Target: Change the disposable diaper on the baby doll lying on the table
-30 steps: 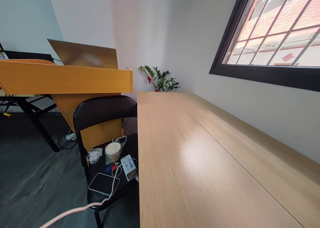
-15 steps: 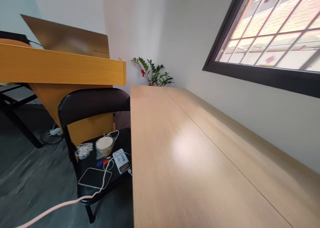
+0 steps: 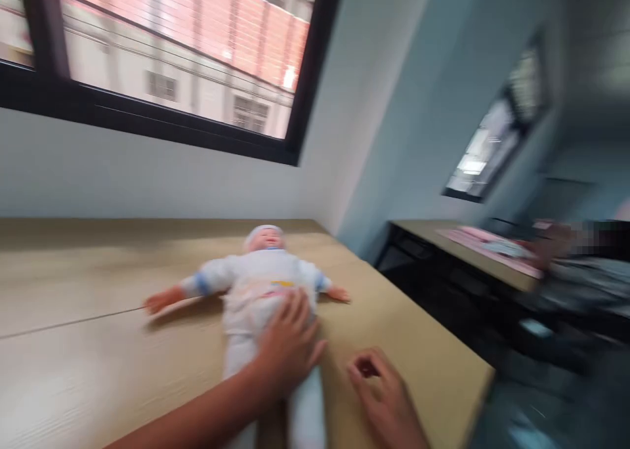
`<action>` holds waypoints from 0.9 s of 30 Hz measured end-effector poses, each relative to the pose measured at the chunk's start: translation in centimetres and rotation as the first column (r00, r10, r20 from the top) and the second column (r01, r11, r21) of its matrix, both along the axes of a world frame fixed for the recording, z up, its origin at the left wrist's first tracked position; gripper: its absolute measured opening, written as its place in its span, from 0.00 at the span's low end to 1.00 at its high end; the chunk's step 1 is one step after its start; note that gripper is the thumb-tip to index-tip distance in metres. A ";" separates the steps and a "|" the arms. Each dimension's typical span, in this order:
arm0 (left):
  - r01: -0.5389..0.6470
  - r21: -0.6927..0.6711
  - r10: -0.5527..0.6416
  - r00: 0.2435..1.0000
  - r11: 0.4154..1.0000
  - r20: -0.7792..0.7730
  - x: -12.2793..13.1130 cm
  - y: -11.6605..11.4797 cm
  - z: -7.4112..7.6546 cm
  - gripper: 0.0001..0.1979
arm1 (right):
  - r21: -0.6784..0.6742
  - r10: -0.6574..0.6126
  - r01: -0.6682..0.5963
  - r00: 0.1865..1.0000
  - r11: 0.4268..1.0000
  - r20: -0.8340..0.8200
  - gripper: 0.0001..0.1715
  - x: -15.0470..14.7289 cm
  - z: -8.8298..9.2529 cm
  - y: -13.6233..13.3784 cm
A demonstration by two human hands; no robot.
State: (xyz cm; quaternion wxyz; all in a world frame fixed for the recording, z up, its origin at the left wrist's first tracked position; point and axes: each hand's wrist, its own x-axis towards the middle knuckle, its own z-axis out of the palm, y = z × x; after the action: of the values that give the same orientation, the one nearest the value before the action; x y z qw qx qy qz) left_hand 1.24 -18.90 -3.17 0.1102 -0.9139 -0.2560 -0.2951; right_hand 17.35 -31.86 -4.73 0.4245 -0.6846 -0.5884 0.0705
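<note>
A baby doll (image 3: 268,281) in white clothes with blue cuffs lies on its back on the wooden table (image 3: 172,357), arms spread out, head toward the wall. My left hand (image 3: 290,337) rests on its lower belly, with the fingers stretched out and lying flat. Part of the doll's front and the tops of its legs are hidden under that hand and forearm. To the right of the doll's legs, my right hand (image 3: 386,396) is over the table, its fingers curled toward the thumb in a loose ring. Nothing shows inside it. The picture is smeared by motion.
A dark-framed window (image 3: 197,121) is in the wall behind the table. Farther right stands a second table (image 3: 443,239) with a pink cloth (image 3: 492,249), beside a blurred person (image 3: 590,285). The near table's right edge runs close to my right hand.
My view has swung right, away from the chair with its phone and cables. The doll and both my hands have come into view.
</note>
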 end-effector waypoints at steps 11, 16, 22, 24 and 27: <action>0.068 0.147 -0.069 0.998 0.987 0.002 -0.1 1.3 -0.8 0.20 | -0.046 -0.120 0.112 0.870 0.993 -0.478 0.24 0.7 -2.4 0.1; 0.081 0.103 -0.086 0.995 0.991 0.043 -0.2 1.4 -0.5 0.20 | -0.022 -0.229 0.241 0.884 0.970 -0.407 0.22 0.7 -2.3 0.0; 0.059 0.145 -0.069 0.995 0.988 0.066 0.0 1.1 -0.3 0.19 | 0.058 -0.333 0.361 0.902 0.931 -0.275 0.30 0.5 -3.4 -0.5; 0.105 0.211 -0.132 0.985 0.972 0.114 -0.2 0.8 0.7 0.17 | 0.143 -0.308 0.339 0.929 0.930 -0.203 0.30 -0.3 -3.4 -0.5; 0.286 0.278 -0.352 0.907 0.917 0.230 -1.7 0.1 3.3 0.16 | 0.271 -0.165 0.164 0.986 0.949 -0.019 0.30 -2.4 -1.5 -0.3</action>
State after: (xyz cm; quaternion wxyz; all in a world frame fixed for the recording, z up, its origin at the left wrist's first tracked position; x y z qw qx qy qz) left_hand -0.46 -18.76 0.10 0.1319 -0.8736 -0.0778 -0.4620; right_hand 14.96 -32.12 -6.23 0.5174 -0.6667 -0.5345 -0.0476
